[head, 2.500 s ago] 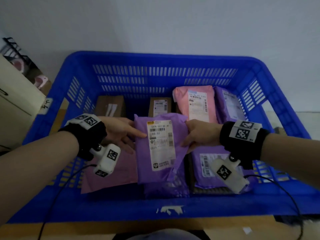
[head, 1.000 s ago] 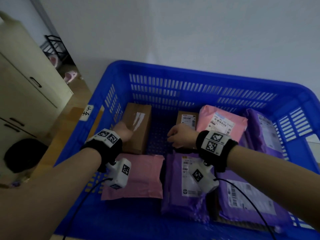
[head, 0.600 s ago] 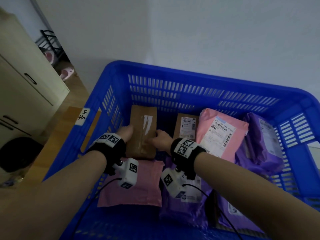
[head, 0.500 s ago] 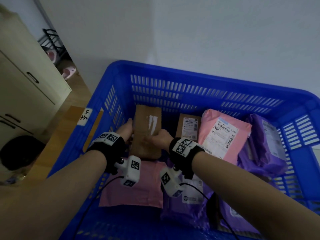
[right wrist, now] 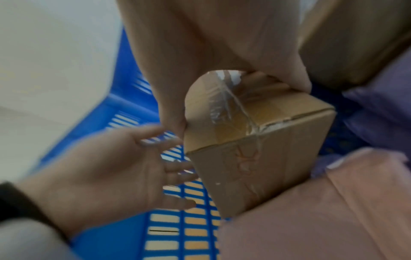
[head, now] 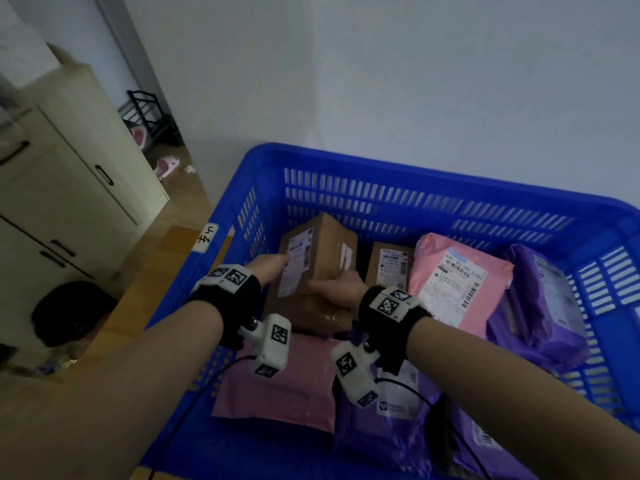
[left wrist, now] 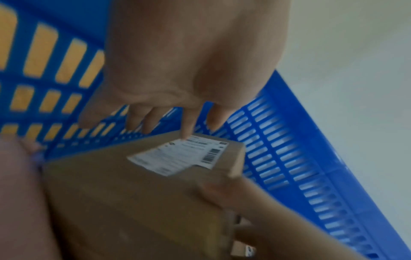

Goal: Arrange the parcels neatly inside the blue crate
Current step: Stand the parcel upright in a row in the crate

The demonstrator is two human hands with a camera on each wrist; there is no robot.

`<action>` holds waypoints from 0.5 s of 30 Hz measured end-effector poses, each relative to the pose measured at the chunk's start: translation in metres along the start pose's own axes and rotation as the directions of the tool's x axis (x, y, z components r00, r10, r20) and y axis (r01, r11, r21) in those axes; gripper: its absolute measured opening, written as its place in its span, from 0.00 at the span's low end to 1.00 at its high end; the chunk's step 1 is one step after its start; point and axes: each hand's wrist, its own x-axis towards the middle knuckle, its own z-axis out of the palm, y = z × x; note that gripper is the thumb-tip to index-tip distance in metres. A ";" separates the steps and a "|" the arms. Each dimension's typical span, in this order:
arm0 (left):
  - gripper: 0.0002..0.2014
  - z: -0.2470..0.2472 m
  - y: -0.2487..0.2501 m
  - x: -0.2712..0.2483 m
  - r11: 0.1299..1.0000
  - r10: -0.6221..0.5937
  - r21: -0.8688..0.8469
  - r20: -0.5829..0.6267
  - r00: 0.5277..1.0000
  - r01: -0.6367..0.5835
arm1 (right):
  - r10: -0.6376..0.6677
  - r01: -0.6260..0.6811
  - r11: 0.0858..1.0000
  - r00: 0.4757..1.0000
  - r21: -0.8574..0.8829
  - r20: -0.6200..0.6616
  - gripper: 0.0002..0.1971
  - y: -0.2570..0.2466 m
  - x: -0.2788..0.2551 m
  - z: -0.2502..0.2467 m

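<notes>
The blue crate (head: 415, 174) holds several parcels. A brown cardboard box (head: 322, 258) is raised and tilted at the crate's back left, its white label facing left. My right hand (head: 336, 289) grips the box's near end, with the thumb on one side and the fingers on the other (right wrist: 211, 44). My left hand (head: 270, 265) is open, and its straight fingertips (left wrist: 185, 135) touch the labelled face. Further in are a small brown box (head: 391, 268), a pink parcel (head: 460, 282) and a purple parcel (head: 540, 306). Nearer me lie a flat pink parcel (head: 284, 389) and a purple parcel (head: 388, 431).
The crate's slotted left wall (head: 249, 220) stands close beside the raised box. A cream cabinet (head: 69, 202) and wooden floor lie to the left outside the crate, with a dark round object (head: 72, 313) on the floor. A white wall rises behind.
The brown box lay flat between both hands. It is now lifted and turned so that its labelled side shows, and my left hand has come off its side and opened.
</notes>
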 end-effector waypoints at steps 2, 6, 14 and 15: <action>0.27 -0.004 -0.001 -0.005 0.997 0.001 0.071 -0.043 0.999 0.002 | -0.069 0.070 0.996 0.997 0.049 -0.017 0.79 0.005 0.015 -0.009; 0.26 -0.004 0.000 -0.012 0.992 -0.007 0.124 -0.077 0.997 0.016 | -0.146 0.138 0.967 0.989 0.214 0.019 0.58 -0.009 -0.041 -0.025; 0.21 -0.013 0.001 -0.011 0.984 0.107 0.153 -0.111 0.988 -0.090 | -0.204 0.115 0.879 0.968 0.463 0.148 0.29 0.000 -0.076 -0.013; 0.21 -0.012 0.001 -0.012 0.984 0.118 0.143 -0.091 0.989 -0.104 | -0.209 0.128 0.869 0.970 0.478 0.121 0.30 0.003 -0.071 -0.009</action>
